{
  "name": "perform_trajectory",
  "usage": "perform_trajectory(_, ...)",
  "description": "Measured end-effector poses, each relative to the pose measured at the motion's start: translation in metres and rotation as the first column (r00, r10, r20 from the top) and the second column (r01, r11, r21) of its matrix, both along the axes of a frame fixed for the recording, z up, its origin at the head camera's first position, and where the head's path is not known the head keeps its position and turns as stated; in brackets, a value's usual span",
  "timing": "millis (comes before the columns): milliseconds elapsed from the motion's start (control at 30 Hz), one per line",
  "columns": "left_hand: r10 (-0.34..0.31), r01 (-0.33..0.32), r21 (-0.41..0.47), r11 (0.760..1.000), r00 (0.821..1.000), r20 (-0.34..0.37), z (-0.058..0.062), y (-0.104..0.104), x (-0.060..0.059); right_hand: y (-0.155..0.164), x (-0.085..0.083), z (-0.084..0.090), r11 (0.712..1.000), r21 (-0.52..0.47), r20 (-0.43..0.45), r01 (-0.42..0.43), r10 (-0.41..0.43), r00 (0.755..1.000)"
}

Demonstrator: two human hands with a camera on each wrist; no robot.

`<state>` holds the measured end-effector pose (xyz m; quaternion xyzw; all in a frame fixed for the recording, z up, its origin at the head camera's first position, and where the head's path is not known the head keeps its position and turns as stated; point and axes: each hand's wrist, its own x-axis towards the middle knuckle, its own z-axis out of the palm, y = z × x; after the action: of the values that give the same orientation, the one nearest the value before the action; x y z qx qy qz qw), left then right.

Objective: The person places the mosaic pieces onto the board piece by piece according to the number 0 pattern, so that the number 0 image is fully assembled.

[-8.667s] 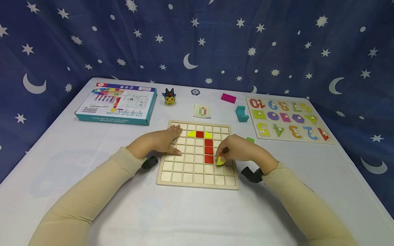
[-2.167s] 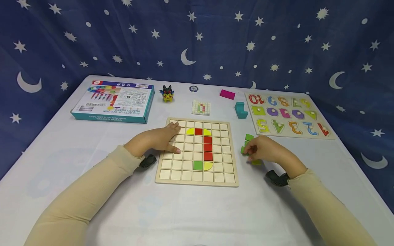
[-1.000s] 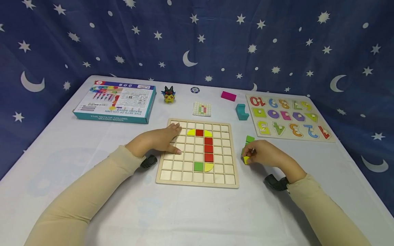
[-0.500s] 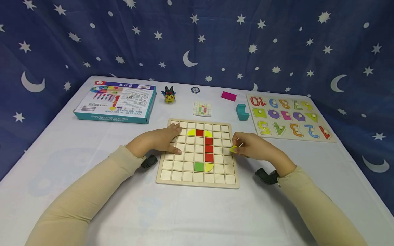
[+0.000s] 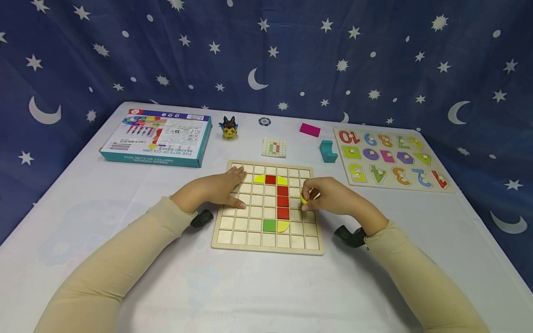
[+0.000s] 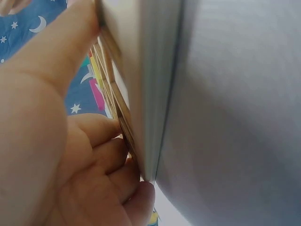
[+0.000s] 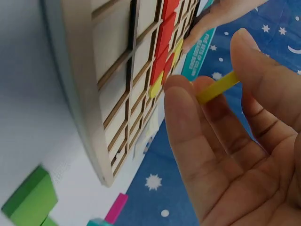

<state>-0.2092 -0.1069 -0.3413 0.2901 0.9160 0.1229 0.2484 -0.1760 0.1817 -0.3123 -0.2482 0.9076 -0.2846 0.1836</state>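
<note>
A wooden grid board lies mid-table, holding several red squares, yellow quarter-round tiles and one green square tile. Over its left edge rests my left hand, fingers spread; the left wrist view shows fingertips along the board's rim. My right hand hovers above the board's right columns. Between thumb and fingers it pinches a yellow tile, seen edge-on in the right wrist view; in the head view the tile is mostly covered by fingers.
Green tiles lie right of the board, hidden by the right hand in the head view. Behind it are a pattern card, a figurine, a teal block and a number puzzle. A flat box lies left.
A yellow quarter-round and a green square joined the board's lower part earlier. Since then my right hand picked up another yellow tile beside the board and moved left over it. My left hand stayed.
</note>
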Motion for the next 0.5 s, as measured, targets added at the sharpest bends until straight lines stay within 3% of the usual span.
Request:
perform_trajectory(333, -0.006, 0.006, 0.003, 1.000, 1.000, -0.007, -0.001, -0.001, -0.001, -0.021, 0.001, -0.003, 0.999, 0.031, 0.015, -0.023, 0.023, 1.000)
perform_trajectory(500, -0.004, 0.004, 0.007, 1.000, 1.000, 0.001, 0.000, -0.001, 0.000, -0.030, 0.001, -0.003, 1.000, 0.001, 0.010, -0.030, 0.030, 0.999)
